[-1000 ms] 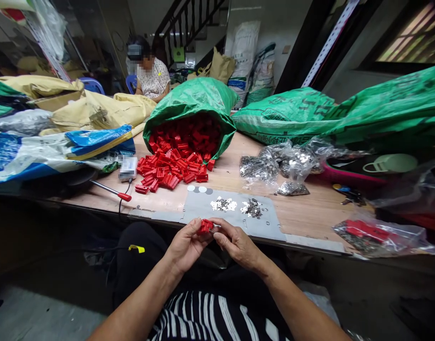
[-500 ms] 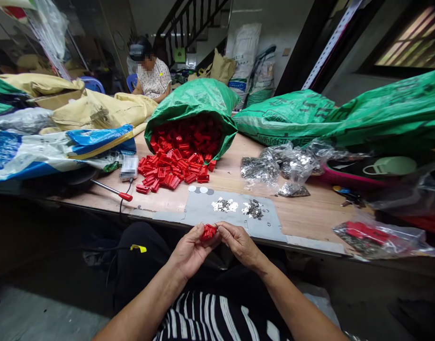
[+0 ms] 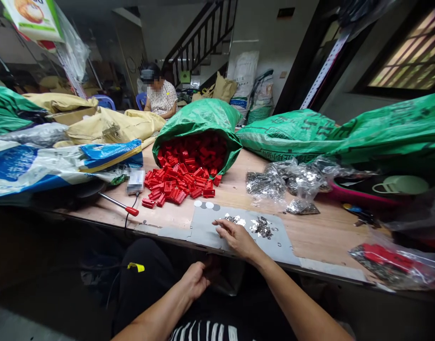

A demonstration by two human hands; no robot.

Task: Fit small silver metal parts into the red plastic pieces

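My right hand (image 3: 235, 237) is over the grey mat (image 3: 206, 232) at the table's edge, its fingers apart and nothing visible in them. Just behind its fingers lies a pile of shiny metal pieces (image 3: 237, 219); a second, darker pile (image 3: 262, 227) is to its right. My left hand (image 3: 196, 280) hangs low below the table edge, over my lap. Its fingers are partly in shadow, and whether they hold anything is hidden. Red plastic parts (image 3: 178, 182) spill from an open green sack (image 3: 199, 116) behind the mat.
A red-handled tool (image 3: 121, 205) juts over the table's left part. Clear bags of metal pieces (image 3: 267, 183) lie right of centre, and a bag with red parts (image 3: 391, 258) at the right edge. Green sacks (image 3: 291, 132) line the back. A person (image 3: 162, 97) sits beyond the table.
My hands have parted. The left has dropped below the table edge, and the red part once between them is out of sight. My right hand has come over the mat. The view has tilted up.
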